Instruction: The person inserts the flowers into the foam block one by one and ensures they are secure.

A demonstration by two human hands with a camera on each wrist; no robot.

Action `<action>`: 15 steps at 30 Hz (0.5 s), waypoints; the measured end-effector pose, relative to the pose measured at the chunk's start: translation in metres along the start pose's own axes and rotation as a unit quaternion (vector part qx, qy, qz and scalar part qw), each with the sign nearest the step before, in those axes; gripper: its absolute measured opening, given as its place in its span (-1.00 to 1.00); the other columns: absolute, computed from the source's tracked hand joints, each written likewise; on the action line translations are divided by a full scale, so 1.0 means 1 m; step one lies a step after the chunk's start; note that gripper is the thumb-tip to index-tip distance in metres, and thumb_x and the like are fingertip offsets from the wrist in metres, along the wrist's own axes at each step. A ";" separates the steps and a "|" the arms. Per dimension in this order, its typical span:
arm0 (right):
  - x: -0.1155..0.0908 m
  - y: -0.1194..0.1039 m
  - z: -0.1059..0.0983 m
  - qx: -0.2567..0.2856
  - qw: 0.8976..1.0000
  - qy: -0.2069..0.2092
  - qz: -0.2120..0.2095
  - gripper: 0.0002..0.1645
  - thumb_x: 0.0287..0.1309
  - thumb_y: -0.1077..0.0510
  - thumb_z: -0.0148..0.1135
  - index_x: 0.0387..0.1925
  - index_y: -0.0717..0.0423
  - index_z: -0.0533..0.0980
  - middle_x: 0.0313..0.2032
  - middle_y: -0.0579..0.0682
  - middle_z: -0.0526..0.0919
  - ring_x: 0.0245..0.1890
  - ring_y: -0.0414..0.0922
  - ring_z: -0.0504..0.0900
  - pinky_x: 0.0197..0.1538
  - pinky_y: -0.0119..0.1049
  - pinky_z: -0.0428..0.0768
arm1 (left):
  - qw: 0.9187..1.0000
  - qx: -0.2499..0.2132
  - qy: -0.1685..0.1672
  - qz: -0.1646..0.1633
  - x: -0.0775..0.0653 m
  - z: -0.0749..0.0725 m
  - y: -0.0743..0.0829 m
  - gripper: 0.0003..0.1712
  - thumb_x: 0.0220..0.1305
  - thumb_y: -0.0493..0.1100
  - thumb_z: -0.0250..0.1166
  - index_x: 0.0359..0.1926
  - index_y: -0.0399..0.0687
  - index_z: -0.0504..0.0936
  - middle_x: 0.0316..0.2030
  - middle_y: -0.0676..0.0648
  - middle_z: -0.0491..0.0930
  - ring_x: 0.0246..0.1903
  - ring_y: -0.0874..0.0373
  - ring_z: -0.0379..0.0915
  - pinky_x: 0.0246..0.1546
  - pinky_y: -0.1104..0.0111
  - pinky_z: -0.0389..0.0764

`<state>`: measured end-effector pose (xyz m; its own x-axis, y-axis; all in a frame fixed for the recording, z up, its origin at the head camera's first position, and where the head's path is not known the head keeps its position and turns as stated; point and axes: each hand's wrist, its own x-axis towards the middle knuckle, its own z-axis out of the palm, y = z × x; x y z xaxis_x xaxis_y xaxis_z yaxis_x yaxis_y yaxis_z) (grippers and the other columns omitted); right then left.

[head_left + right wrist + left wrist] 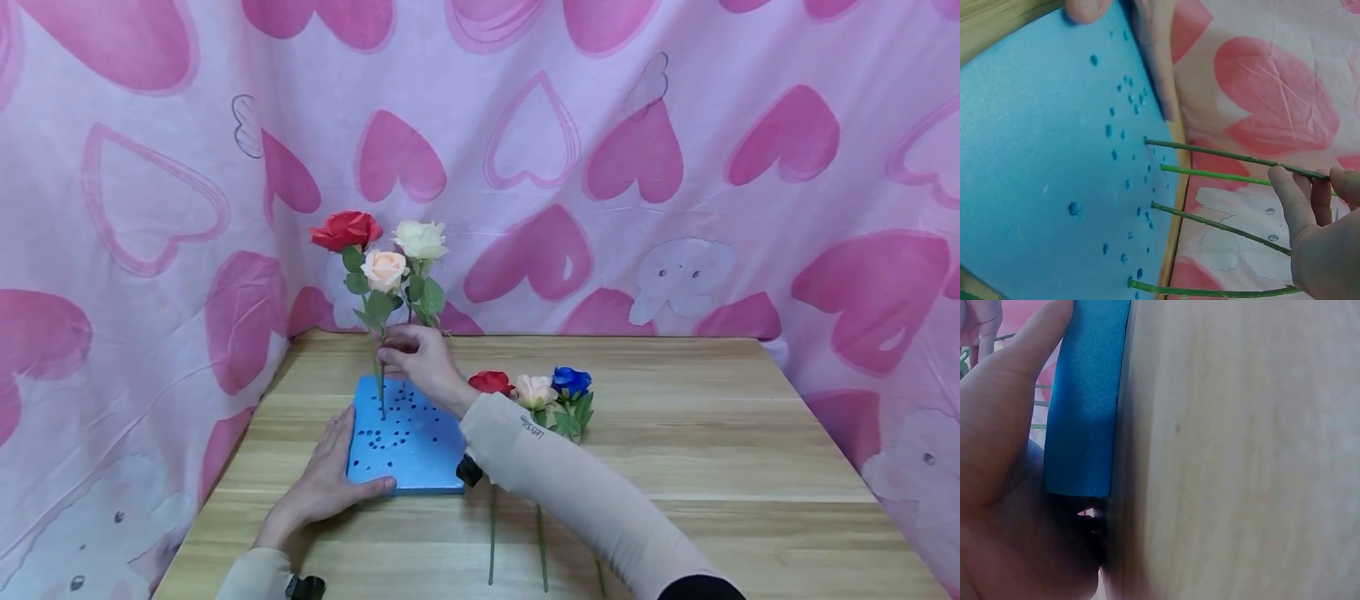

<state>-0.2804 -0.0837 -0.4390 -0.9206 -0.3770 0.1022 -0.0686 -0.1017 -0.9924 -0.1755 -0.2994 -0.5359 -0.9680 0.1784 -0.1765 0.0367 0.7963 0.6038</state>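
Note:
My left hand [326, 471] lies at the near left corner of a blue foam block [420, 467] full of holes. Its fingers run straight along the left side and its thumb rests on the front edge. Higher up, my right hand [423, 358] pinches a green rose stem [1229, 154] whose lower end meets the block. Other stems [1222, 232] stand in the block beside it in the right wrist view. Above the hand are a red rose [347, 230], a peach rose [385, 271] and a white rose [420, 240], their stems overlapping in the head view.
To the right of the block, a red rose [491, 382], a pale pink rose [534, 392] and a blue rose [572, 382] lie on the wooden table [712, 467], partly under my right forearm. A pink heart-patterned curtain [525, 167] hangs behind and at both sides.

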 end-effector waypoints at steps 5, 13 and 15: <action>0.000 0.007 0.001 -0.021 1.000 -0.008 0.006 -0.65 0.55 0.29 0.37 0.27 0.11 0.75 0.02 0.04 0.78 0.02 -0.03 0.82 0.09 -0.07 0.87 | 1.000 0.002 -0.007 -0.009 0.000 0.000 0.002 0.72 0.20 0.54 0.54 0.80 -0.18 -0.44 0.78 -0.42 -0.37 0.74 -0.51 -0.46 0.67 -0.43 -0.19; -0.002 0.012 0.002 -0.023 0.999 0.005 0.022 -0.49 0.52 0.33 0.38 0.41 0.03 0.67 0.02 0.03 0.80 -0.02 -0.10 0.84 0.06 -0.19 0.87 | 1.000 0.000 -0.022 -0.022 0.001 0.000 0.002 0.72 0.22 0.52 0.54 0.80 -0.18 -0.46 0.79 -0.41 -0.38 0.74 -0.48 -0.49 0.69 -0.40 -0.23; -0.002 0.013 0.002 -0.032 0.999 0.006 0.024 -0.44 0.50 0.32 0.41 0.44 -0.02 0.65 0.02 0.00 0.81 -0.01 -0.11 0.85 0.08 -0.19 0.86 | 0.999 0.002 -0.024 -0.022 0.001 -0.001 0.002 0.71 0.22 0.52 0.53 0.80 -0.18 -0.47 0.78 -0.42 -0.39 0.74 -0.48 -0.50 0.69 -0.40 -0.23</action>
<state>-0.2787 -0.0865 -0.4516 -0.9278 -0.3690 0.0544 -0.0491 -0.0238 -0.9985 -0.1770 -0.2988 -0.5340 -0.9556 0.1707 -0.2403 -0.0050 0.8058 0.5922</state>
